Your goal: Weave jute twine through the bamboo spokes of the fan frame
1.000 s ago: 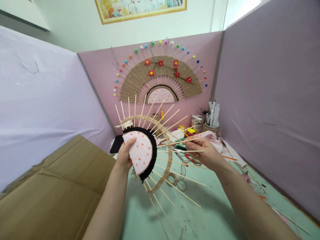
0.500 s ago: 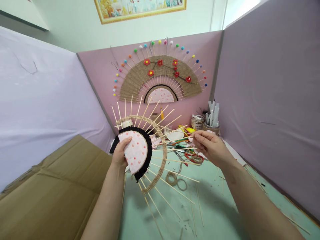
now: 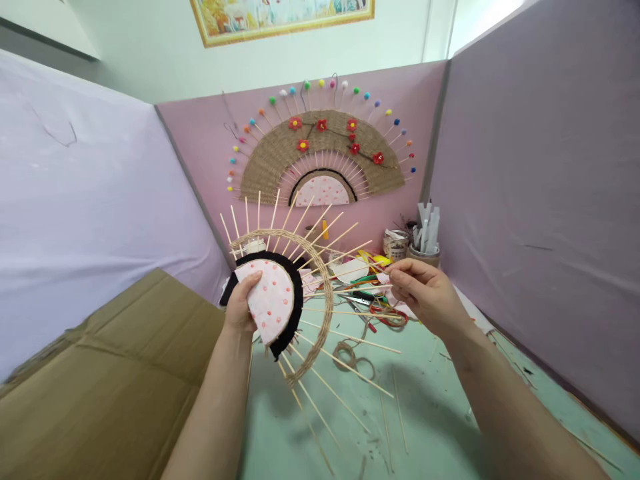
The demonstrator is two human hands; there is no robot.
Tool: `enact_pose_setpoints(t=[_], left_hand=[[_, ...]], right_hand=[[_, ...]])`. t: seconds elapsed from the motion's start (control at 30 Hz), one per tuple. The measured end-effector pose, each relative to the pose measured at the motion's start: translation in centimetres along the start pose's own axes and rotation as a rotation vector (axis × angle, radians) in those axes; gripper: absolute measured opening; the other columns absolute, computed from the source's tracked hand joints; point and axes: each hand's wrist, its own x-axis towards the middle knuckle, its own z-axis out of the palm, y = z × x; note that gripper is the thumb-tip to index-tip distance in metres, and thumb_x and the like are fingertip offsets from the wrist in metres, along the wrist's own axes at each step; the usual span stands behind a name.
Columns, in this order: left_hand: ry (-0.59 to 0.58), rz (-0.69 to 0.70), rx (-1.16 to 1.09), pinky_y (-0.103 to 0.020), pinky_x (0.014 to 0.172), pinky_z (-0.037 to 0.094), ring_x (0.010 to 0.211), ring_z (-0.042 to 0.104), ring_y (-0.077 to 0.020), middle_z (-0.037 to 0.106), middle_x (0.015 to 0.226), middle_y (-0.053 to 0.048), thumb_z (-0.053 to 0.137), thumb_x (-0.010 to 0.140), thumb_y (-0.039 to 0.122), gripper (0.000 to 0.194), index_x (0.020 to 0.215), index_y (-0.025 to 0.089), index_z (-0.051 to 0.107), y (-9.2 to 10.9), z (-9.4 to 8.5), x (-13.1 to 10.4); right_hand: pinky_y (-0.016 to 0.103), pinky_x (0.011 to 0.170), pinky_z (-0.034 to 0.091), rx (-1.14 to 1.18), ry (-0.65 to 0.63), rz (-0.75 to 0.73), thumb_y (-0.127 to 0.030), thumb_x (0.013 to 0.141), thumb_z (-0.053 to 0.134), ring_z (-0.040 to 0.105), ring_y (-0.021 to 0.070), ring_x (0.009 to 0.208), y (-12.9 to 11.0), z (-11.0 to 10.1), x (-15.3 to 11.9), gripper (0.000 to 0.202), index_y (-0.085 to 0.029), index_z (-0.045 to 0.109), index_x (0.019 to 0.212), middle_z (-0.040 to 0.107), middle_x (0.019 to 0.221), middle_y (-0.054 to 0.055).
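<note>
My left hand (image 3: 241,303) grips the half-round pink flowered base (image 3: 274,300) of a fan frame, thumb on the front face. Black cloth trim (image 3: 297,303) edges the base. Thin wooden sticks (image 3: 345,365) spread outward from it, with a woven band of twine (image 3: 328,300) crossing them partway along. My right hand (image 3: 425,293) is closed in a pinch near the stick tips at the right. A thin strand of twine appears to run from the band to its fingertips, though it is hard to see against the clutter.
A finished fan (image 3: 270,150) with red flowers and pompoms hangs on the pink panel behind. Scissors (image 3: 363,300), coiled twine (image 3: 345,357) and loose sticks (image 3: 399,410) lie on the green table (image 3: 440,413). Cans (image 3: 424,257) stand at the back right; cardboard (image 3: 110,373) is at left.
The fan frame has turned slightly, its right-hand sticks shifting upward and its lower ones to the right. My right hand keeps its pinch, almost in the same place.
</note>
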Motion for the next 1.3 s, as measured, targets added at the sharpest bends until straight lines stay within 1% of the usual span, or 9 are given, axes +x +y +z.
enact_pose_setpoints(t=[0.17, 0.3, 0.47, 0.57, 0.77, 0.87, 0.93, 1.0, 1.3], left_hand=[[0.003, -0.011, -0.067, -0.033, 0.071, 0.059, 0.064, 0.071, -0.0220, 0.073, 0.068, -0.010, 0.053, 0.079, 0.014, 0.015, 0.083, 0.008, 0.067, 0.0, 1.0, -0.6], [0.005, 0.032, -0.101, -0.031, 0.071, 0.059, 0.062, 0.071, -0.0209, 0.073, 0.069, -0.009, 0.053, 0.079, 0.014, 0.015, 0.081, 0.008, 0.067, -0.1, 1.4, -0.8], [-0.002, 0.074, -0.124, -0.031, 0.074, 0.059, 0.067, 0.071, -0.0212, 0.074, 0.071, -0.009, 0.055, 0.079, 0.015, 0.016, 0.081, 0.008, 0.068, -0.5, 1.6, -0.8], [0.003, 0.061, -0.115, -0.033, 0.076, 0.059, 0.072, 0.072, -0.0232, 0.074, 0.072, -0.010, 0.056, 0.077, 0.017, 0.016, 0.081, 0.007, 0.068, -0.7, 1.6, -0.8], [0.015, 0.085, -0.103, -0.034, 0.075, 0.059, 0.079, 0.072, -0.0256, 0.074, 0.073, -0.010, 0.058, 0.075, 0.019, 0.016, 0.081, 0.009, 0.068, -0.5, 1.6, -0.7], [0.022, 0.109, -0.102, -0.034, 0.075, 0.059, 0.078, 0.072, -0.0257, 0.074, 0.072, -0.009, 0.059, 0.073, 0.019, 0.015, 0.081, 0.009, 0.068, -0.5, 1.5, -0.6], [0.030, 0.121, -0.105, -0.034, 0.074, 0.059, 0.076, 0.072, -0.0251, 0.073, 0.070, -0.009, 0.060, 0.073, 0.019, 0.014, 0.080, 0.009, 0.068, -0.5, 1.5, -0.6], [0.036, 0.126, -0.108, -0.033, 0.074, 0.059, 0.074, 0.072, -0.0242, 0.073, 0.070, -0.009, 0.060, 0.073, 0.018, 0.014, 0.078, 0.009, 0.068, -0.4, 1.5, -0.6], [0.043, 0.143, -0.125, -0.028, 0.071, 0.059, 0.068, 0.071, -0.0189, 0.074, 0.074, -0.007, 0.060, 0.074, 0.017, 0.014, 0.081, 0.010, 0.069, 0.1, 1.0, -0.2]], right_hand=[[0.022, 0.044, 0.025, 0.075, -0.049, 0.050, -0.034, 0.069, 0.074, 0.032, 0.0061, 0.046, 1.0, 0.8, 0.0, 0.023, -0.019, 0.069, 0.085, 0.042, 0.053, -0.006], [0.023, 0.044, 0.029, -0.068, -0.080, 0.039, -0.038, 0.076, 0.068, 0.038, 0.0081, 0.048, 1.9, 1.7, -0.3, 0.031, -0.019, 0.071, 0.100, 0.050, 0.056, -0.004], [0.032, 0.071, 0.050, -0.294, -0.186, -0.163, -0.034, 0.081, 0.062, 0.063, 0.0195, 0.082, 2.0, 2.7, -1.0, 0.024, -0.023, 0.075, 0.099, 0.071, 0.087, 0.006], [0.036, 0.084, 0.050, -0.341, -0.320, -0.194, -0.030, 0.084, 0.060, 0.065, 0.0206, 0.094, 1.9, 3.0, -1.2, 0.021, -0.027, 0.075, 0.098, 0.072, 0.100, 0.006], [0.038, 0.089, 0.049, -0.294, -0.286, -0.182, -0.031, 0.083, 0.062, 0.064, 0.0217, 0.101, 1.9, 2.8, -1.0, 0.019, -0.027, 0.075, 0.097, 0.073, 0.103, 0.006], [0.034, 0.079, 0.052, -0.293, -0.266, -0.155, -0.034, 0.081, 0.064, 0.065, 0.0207, 0.093, 1.8, 2.6, -1.0, 0.020, -0.025, 0.076, 0.096, 0.072, 0.103, 0.007], [0.027, 0.056, 0.049, -0.285, -0.263, -0.086, -0.037, 0.082, 0.063, 0.063, 0.0148, 0.067, 1.8, 2.5, -1.0, 0.025, -0.023, 0.075, 0.099, 0.072, 0.097, 0.008], [0.023, 0.039, 0.037, -0.264, -0.279, -0.009, -0.039, 0.082, 0.062, 0.047, 0.0073, 0.044, 1.7, 2.3, -1.0, 0.030, -0.021, 0.073, 0.104, 0.070, 0.086, 0.006], [0.021, 0.044, 0.031, -0.173, -0.237, 0.021, -0.039, 0.075, 0.070, 0.041, 0.0078, 0.050, 1.5, -0.2, 0.0, 0.025, -0.018, 0.071, 0.089, 0.056, 0.064, 0.000]])
